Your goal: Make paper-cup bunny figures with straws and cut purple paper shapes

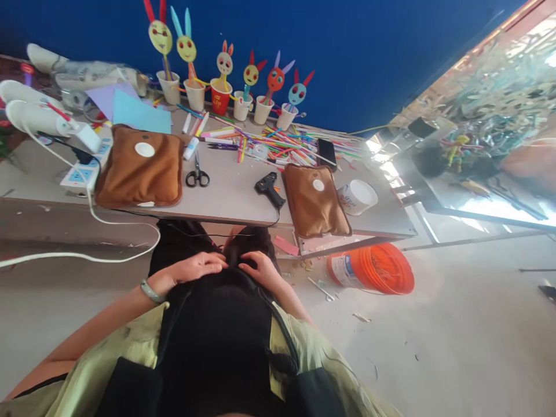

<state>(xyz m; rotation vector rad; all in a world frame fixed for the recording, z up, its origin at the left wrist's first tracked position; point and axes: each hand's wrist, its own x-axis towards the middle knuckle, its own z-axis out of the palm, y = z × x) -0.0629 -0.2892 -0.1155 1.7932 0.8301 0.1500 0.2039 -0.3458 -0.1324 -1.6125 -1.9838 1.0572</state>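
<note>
My left hand (204, 266) rests on my black-clothed lap below the table edge, its fingers stretched loosely inward with nothing in them. Opposite it, a short gap away, my right hand (262, 269) lies on the black cloth too, fingers apart and slightly bent. Nearest on the tabletop above them are a black glue gun (270, 188) and black-handled scissors (197, 176). A brown hot-water bag (143, 168) lies to the left, and a second brown hot-water bag (316, 202) hangs slightly over the front edge on the right.
Several cups with rabbit-faced stick figures (225, 63) line the blue wall. Coloured pens and sticks (282, 145) cover the table's back. A white tub (358, 196) stands right. A power strip (89, 168) with a white cable sits left. An orange bucket (373, 269) is on the floor.
</note>
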